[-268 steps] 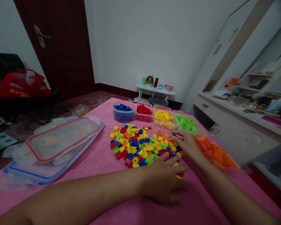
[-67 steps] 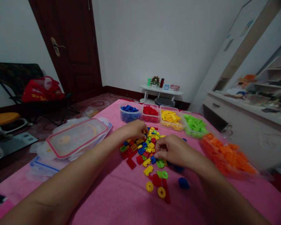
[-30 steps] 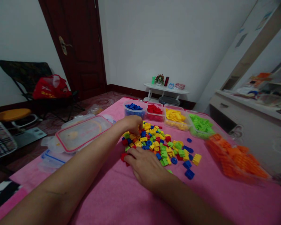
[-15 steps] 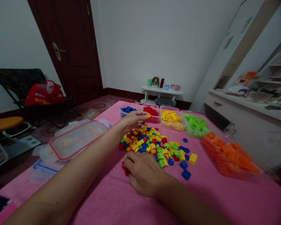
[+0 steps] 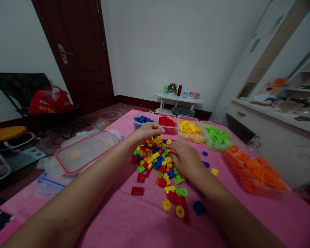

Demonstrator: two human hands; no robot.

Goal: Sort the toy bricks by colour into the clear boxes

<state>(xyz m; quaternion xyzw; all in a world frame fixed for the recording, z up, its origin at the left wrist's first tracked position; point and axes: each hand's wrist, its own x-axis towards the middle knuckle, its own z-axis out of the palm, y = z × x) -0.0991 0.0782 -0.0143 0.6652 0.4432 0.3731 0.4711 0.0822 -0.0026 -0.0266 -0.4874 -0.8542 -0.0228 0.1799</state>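
Observation:
A mixed heap of toy building bricks (image 5: 155, 156) in yellow, red, blue and green lies on the pink cloth. My left hand (image 5: 151, 130) is above its far edge, just in front of the red-brick tub, fingers curled together. Whatever those fingers may hold is hidden. My right hand (image 5: 186, 158) rests on the right side of the heap with thumb and fingers apart, touching bricks near a yellow one. Closer to me lie a red brick (image 5: 137, 191), a yellow wheel (image 5: 180, 211) and a dark blue brick (image 5: 199, 208).
Clear tubs line the far edge: blue bricks (image 5: 143, 119), red bricks (image 5: 166, 121), yellow bricks (image 5: 189, 127) and green bricks (image 5: 218, 134). A tub of orange bricks (image 5: 255, 170) stands at right. Stacked lids (image 5: 89, 151) lie at left.
My right hand has moved away from me and right, onto the heap, uncovering bricks spread nearer me. My left hand stays near the red tub; the orange brick in its fingers no longer shows.

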